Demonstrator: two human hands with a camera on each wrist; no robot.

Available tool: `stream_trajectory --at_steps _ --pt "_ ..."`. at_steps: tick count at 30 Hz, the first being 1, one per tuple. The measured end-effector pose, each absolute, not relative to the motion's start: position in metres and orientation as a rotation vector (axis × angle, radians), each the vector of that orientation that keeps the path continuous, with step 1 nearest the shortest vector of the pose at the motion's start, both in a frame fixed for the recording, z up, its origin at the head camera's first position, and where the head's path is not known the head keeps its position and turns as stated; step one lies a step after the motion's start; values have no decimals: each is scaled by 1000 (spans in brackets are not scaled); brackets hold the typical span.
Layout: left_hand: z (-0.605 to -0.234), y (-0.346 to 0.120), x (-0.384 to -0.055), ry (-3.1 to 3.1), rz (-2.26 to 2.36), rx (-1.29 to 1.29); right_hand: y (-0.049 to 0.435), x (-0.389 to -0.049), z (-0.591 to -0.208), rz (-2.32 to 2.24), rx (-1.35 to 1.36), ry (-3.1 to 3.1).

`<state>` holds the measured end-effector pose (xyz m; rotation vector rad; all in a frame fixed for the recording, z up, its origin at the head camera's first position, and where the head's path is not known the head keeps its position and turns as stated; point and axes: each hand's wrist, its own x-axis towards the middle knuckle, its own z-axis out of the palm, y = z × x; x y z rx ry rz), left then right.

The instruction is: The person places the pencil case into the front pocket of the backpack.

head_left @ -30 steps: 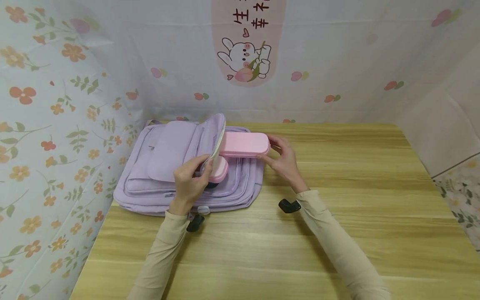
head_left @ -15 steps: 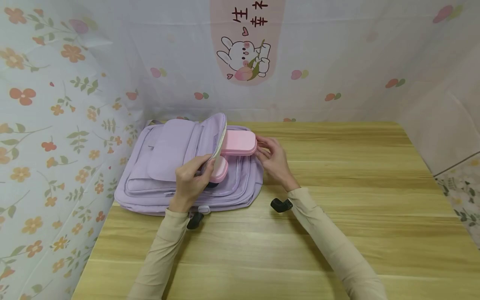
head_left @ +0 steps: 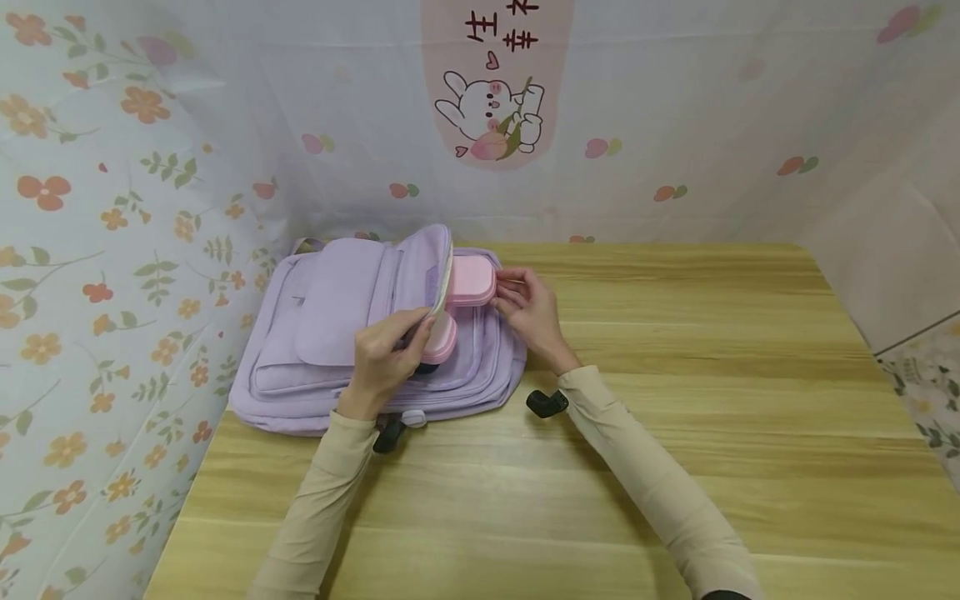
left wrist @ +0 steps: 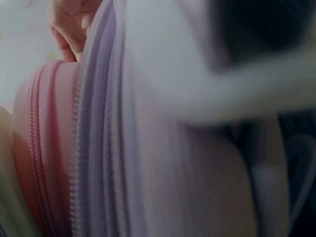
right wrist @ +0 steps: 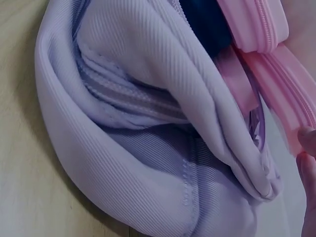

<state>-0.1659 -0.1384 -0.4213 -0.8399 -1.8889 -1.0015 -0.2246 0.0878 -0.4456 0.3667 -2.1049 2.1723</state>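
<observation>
A lilac backpack [head_left: 341,304] lies flat on the table, its opening facing right. My left hand [head_left: 384,354] pinches the raised edge of its open zipped front part. One pink zippered case [head_left: 474,279] sticks out of the opening, its left portion hidden inside. My right hand [head_left: 531,315] holds its outer end between thumb and fingers; in the right wrist view, fingertips [right wrist: 308,140] are right at that end. Below it, a second pink case [head_left: 440,342] shows its rounded end in the opening. Something dark blue [right wrist: 205,24] is tucked beside the cases in the right wrist view.
The backpack rests on a wood-grain table [head_left: 675,375]. Behind stands a white printed cloth [head_left: 660,108] with a rabbit drawing, and a floral cloth [head_left: 112,292] runs along the left. Black wrist devices [head_left: 547,403] hang beside both sleeves.
My right hand has moved left, and the upper pink case has slid deeper into the backpack, less of it sticking out. The left hand keeps its hold on the edge, nearly still.
</observation>
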Motion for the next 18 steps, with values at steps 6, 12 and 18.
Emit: stream_trajectory --at_steps 6,12,18 --pt "-422 -138 -168 -1883 -939 -905 81 -228 -448 2161 360 -2121" --pt "-424 -133 -168 -1845 -899 -939 71 -228 -452 2158 414 -2107" --pt "-429 -129 -168 -1824 -935 -942 62 -230 -458 2132 443 -2107"
